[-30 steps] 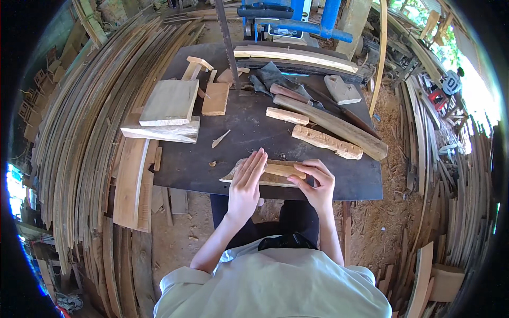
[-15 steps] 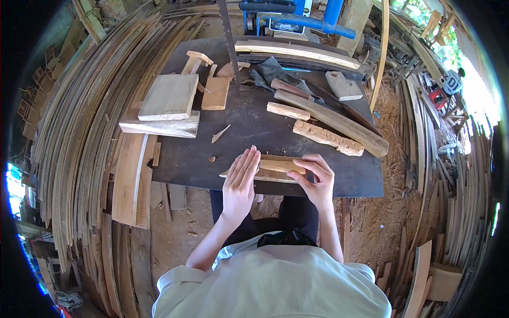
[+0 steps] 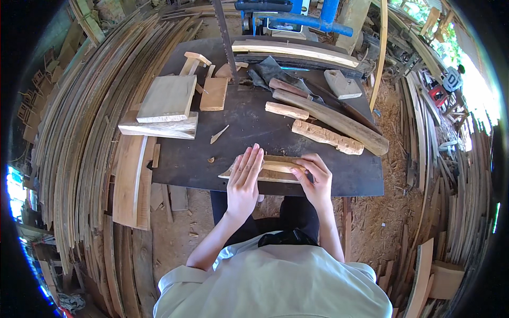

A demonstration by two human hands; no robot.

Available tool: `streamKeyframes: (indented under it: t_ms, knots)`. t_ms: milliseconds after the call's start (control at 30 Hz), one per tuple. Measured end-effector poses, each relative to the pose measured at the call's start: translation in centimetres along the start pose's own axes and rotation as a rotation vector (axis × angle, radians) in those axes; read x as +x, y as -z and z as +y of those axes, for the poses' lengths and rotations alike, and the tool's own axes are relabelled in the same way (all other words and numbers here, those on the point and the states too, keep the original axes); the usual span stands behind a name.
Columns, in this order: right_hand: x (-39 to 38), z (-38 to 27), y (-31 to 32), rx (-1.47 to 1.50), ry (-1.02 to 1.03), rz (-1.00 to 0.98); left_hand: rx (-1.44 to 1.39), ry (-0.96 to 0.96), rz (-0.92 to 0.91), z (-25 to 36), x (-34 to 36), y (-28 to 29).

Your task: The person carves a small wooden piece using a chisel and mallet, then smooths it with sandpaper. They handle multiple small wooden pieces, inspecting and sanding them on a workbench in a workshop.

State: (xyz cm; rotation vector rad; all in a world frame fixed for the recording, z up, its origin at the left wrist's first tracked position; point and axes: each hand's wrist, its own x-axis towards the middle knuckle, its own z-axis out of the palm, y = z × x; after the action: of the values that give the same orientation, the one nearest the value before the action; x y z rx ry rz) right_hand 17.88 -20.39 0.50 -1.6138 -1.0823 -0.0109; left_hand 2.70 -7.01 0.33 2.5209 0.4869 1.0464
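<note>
Close to the near edge of the dark table (image 3: 246,122) lie two slim wooden pieces. The upper wooden strip (image 3: 278,165) rests against or on a lower wood piece (image 3: 275,177), whose left end tapers to a point. My left hand (image 3: 244,180) is laid across their left part, fingers straight and side by side; it hides the wood beneath. At the right end, my right hand (image 3: 316,180) grips the upper strip between thumb and fingers. A small wood chip (image 3: 211,159) and a thin pointed sliver (image 3: 218,134) lie left of my left hand.
An upright toothed saw blade (image 3: 225,42) stands at the table's far side, before a blue machine (image 3: 328,24). Stacked blocks (image 3: 167,98) sit on the left. A long rounded billet (image 3: 334,122) and rough offcuts (image 3: 326,137) lie right. Long planks (image 3: 95,127) are piled beyond the table.
My left hand has shifted slightly right along the wood. My right hand keeps its grip at the right end, its fingers a little lower and closer in.
</note>
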Motion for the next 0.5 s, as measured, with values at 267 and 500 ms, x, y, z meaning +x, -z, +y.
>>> streamKeyframes:
  t_ms: [267, 500]
  knots:
    - [0.2, -0.9, 0.0, -0.069, 0.073, -0.003, 0.024, -0.025, -0.040, -0.1, 1.1, 0.9]
    - [-0.1, 0.4, -0.4, -0.057, 0.103, -0.002, 0.048, -0.098, -0.036, 1.2, 0.8, -0.5]
